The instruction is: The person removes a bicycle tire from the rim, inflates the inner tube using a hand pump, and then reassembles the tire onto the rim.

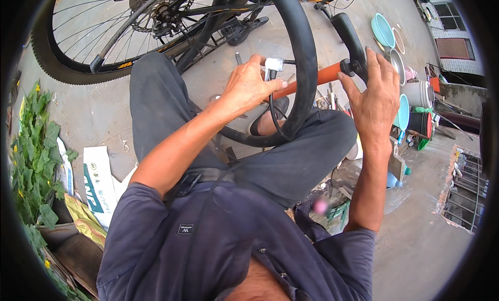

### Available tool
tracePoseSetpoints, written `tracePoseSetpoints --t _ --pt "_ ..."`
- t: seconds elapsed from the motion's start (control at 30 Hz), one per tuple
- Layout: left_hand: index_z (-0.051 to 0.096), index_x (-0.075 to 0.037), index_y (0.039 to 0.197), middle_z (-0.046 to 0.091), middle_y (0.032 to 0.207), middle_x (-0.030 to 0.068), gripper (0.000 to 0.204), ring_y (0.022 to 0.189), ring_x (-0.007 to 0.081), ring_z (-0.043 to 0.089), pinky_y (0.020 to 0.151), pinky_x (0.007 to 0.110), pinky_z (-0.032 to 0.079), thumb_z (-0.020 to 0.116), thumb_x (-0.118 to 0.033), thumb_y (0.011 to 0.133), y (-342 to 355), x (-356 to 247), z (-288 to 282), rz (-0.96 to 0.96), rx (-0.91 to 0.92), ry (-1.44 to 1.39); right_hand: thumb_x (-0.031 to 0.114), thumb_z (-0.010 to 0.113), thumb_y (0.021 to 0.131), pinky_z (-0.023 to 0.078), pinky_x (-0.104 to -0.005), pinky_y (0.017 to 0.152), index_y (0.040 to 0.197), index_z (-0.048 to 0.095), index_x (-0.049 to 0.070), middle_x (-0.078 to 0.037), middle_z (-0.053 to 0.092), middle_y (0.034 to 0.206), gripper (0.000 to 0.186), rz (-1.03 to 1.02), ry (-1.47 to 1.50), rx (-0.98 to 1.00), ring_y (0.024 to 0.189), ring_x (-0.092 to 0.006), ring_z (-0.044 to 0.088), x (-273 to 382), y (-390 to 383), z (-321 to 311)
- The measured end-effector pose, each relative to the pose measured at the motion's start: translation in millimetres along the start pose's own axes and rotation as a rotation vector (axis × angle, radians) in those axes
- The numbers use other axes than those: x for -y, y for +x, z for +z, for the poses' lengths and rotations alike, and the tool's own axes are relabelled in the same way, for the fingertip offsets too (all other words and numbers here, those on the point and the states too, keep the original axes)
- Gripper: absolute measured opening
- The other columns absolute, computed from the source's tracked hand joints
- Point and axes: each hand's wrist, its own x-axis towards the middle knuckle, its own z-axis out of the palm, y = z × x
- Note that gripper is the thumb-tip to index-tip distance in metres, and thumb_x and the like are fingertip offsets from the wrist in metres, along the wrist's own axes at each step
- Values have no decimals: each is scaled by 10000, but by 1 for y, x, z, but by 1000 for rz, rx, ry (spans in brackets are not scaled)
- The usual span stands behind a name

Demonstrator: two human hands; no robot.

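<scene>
An inflated black inner tube (304, 46) loops over my lap. My left hand (245, 87) is closed, thumb and index finger at the white pump head (274, 65), which sits at the tube's inner side with a black hose (273, 111) hanging from it. Beyond the tube lies an orange pump barrel (327, 74), slanting up to the right. Its black handle (351, 38) is beside my right hand (375, 90). The right fingers are stretched and apart, with the thumb near the barrel's end collar; whether they touch the handle is hard to tell.
A bicycle's rear wheel (46, 49) with its tyre fills the upper left. Leafy plants (36, 145) and a white sack (101, 181) are on the left. At the right stand a turquoise basin (383, 29), buckets (416, 93) and scattered tools. Black sandals (241, 30) lie under the bicycle.
</scene>
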Motion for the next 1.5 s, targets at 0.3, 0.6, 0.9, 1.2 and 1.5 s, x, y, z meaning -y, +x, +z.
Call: tracePoseSetpoints --t 0.3,0.6,0.9,1.2,1.5 --pt "545 43 1201 632 817 74 395 705 126 610 594 266 524 671 -190 907 -2 7 0 -31 151 -474 292 752 845 530 -361 729 1260 541 -67 -176 687 858 588 567 778 137 775 -268 671 62 -9 67" --pt "576 45 1137 593 764 18 273 622 107 571 548 251 490 605 -75 893 13 21 -31 84 409 -444 325 684 920 403 -229 562 1102 637 -1 16 567 724 377 574 1116 233 650 -58 491 52 -11 81" --pt "605 10 882 620 790 158 137 736 328 620 645 391 488 531 42 772 61 20 -73 783 372 515 297 710 896 416 -220 561 1110 657 -7 23 579 728 375 568 1224 264 642 -57 505 29 -6 76" --pt "587 4 1234 642 1016 88 425 826 161 646 690 300 564 621 -306 945 29 2 -40 41 498 -566 310 735 871 439 -238 616 1120 634 -9 0 606 793 417 634 1287 339 708 -67 531 35 -7 84" --pt "619 -42 1010 635 764 17 252 617 81 618 561 211 485 646 -281 932 14 51 -84 -119 328 -419 372 732 849 458 -263 622 1133 616 -48 -42 622 782 521 669 1137 250 697 -108 556 29 4 100"
